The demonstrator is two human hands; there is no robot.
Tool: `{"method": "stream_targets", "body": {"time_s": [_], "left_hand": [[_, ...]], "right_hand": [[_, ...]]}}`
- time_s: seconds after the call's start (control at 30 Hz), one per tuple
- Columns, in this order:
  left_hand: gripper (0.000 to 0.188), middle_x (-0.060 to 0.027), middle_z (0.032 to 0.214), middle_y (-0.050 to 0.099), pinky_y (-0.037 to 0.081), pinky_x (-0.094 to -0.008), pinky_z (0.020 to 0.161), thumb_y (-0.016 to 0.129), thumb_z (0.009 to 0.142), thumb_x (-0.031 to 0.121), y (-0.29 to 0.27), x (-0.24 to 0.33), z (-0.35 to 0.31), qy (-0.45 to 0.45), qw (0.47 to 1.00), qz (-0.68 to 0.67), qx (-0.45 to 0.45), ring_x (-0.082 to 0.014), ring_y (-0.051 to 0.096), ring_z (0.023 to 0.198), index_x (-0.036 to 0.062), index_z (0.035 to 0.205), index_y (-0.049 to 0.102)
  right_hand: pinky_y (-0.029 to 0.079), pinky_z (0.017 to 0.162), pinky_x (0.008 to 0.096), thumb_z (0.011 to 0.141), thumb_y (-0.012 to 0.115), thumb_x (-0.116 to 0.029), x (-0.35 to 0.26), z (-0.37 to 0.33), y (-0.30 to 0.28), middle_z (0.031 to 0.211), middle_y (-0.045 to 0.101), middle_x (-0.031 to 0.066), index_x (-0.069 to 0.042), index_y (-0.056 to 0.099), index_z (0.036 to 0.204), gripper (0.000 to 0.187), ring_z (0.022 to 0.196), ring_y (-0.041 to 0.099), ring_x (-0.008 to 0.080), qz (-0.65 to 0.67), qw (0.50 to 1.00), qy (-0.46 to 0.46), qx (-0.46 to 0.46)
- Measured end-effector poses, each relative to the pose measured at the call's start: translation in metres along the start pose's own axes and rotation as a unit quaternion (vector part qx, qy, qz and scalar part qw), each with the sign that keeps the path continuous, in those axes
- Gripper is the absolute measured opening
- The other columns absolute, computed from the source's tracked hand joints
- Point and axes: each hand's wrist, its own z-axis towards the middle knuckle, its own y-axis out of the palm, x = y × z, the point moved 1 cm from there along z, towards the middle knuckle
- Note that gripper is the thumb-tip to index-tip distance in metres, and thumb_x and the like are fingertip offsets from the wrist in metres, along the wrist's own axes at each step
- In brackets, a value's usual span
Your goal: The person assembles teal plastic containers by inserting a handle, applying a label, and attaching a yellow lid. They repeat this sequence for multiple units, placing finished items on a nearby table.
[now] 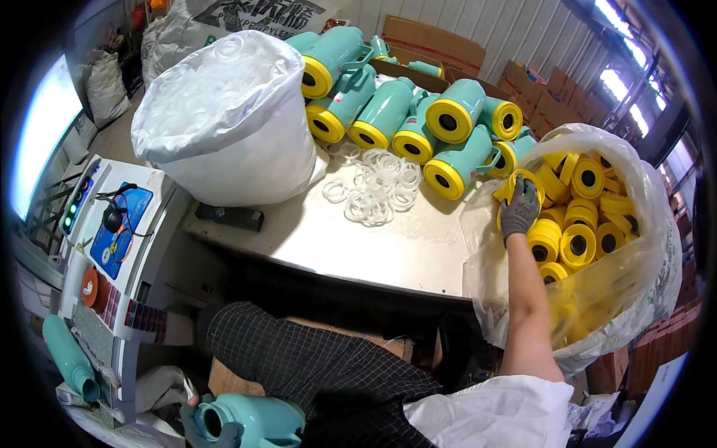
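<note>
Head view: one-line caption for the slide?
Gloved right hand grips a yellow cap at the cap bag; left hand holds a teal flask.

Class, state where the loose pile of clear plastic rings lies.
The clear plastic rings lie mid-table in the head view, between the white bag and the teal flasks.

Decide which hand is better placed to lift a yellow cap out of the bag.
Right. The right hand already grips a yellow cap at the plastic bag rim, while the left hand holds a teal jug low by the lap.
</note>
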Motion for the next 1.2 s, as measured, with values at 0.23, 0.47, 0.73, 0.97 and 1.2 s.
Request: {"method": "stream_targets", "body": {"time_s": [0.23, 0.47, 0.73, 0.97, 1.2], "left_hand": [[0.073, -0.0166, 0.130, 0.067, 0.052, -0.0409, 0.103, 0.088, 0.078, 0.009, 0.024, -0.008, -0.001, 0.021, 0.999, 0.048, 0.009, -0.0288, 0.063, 0.116, -0.0038, 0.141, 0.053], [0.086, -0.0124, 0.131, 0.059, 0.048, -0.0389, 0.104, 0.083, 0.065, 0.015, 0.010, -0.010, -0.013, -0.017, 0.997, 0.067, 0.030, -0.0235, 0.058, 0.118, -0.0020, 0.143, 0.051], [0.038, -0.0086, 0.123, 0.068, 0.051, -0.0394, 0.103, 0.057, 0.108, 0.025, -0.054, -0.071, -0.073, 0.025, 0.880, -0.266, 0.393, -0.0205, 0.064, 0.114, 0.0020, 0.137, 0.061], [0.029, -0.0061, 0.118, 0.068, 0.052, -0.0382, 0.104, 0.057, 0.109, 0.031, -0.005, -0.121, -0.059, 0.071, 0.784, -0.540, 0.297, -0.0211, 0.064, 0.116, 0.0066, 0.121, 0.064], [0.047, -0.0059, 0.120, 0.068, 0.052, -0.0388, 0.106, 0.046, 0.109, 0.049, 0.034, -0.093, -0.050, -0.017, 0.914, 0.082, 0.398, -0.0219, 0.064, 0.118, 0.0093, 0.128, 0.061]], "right_hand": [[0.052, 0.086, 0.0491, 0.073, 0.077, -0.011, -0.046, -0.020, -0.025, 0.106, 0.064, 0.0157, -0.016, 0.059, 0.144, 0.074, 0.100, 0.064, 0.0372, 0.163, 0.970, -0.155, -0.094], [0.045, 0.114, 0.0371, 0.106, 0.055, -0.025, -0.280, -0.174, -0.174, 0.142, 0.059, 0.0136, 0.003, 0.049, 0.149, 0.052, 0.132, 0.056, 0.0212, 0.804, 0.177, 0.245, -0.513], [0.050, 0.092, 0.0464, 0.092, 0.071, -0.015, -0.344, -0.228, -0.221, 0.116, 0.063, 0.0178, -0.002, 0.065, 0.136, 0.047, 0.105, 0.059, 0.0350, 0.726, 0.546, -0.308, -0.284], [0.051, 0.080, 0.0320, 0.102, 0.066, -0.024, -0.378, -0.208, -0.253, 0.105, 0.057, 0.0099, 0.005, 0.064, 0.136, 0.045, 0.090, 0.060, 0.0173, 0.758, 0.478, -0.115, -0.428], [0.047, 0.087, 0.0347, 0.094, 0.073, -0.046, -0.383, -0.193, -0.331, 0.109, 0.059, 0.0113, 0.008, 0.061, 0.141, 0.072, 0.097, 0.055, 0.0218, 0.831, 0.386, -0.310, -0.253]]}}
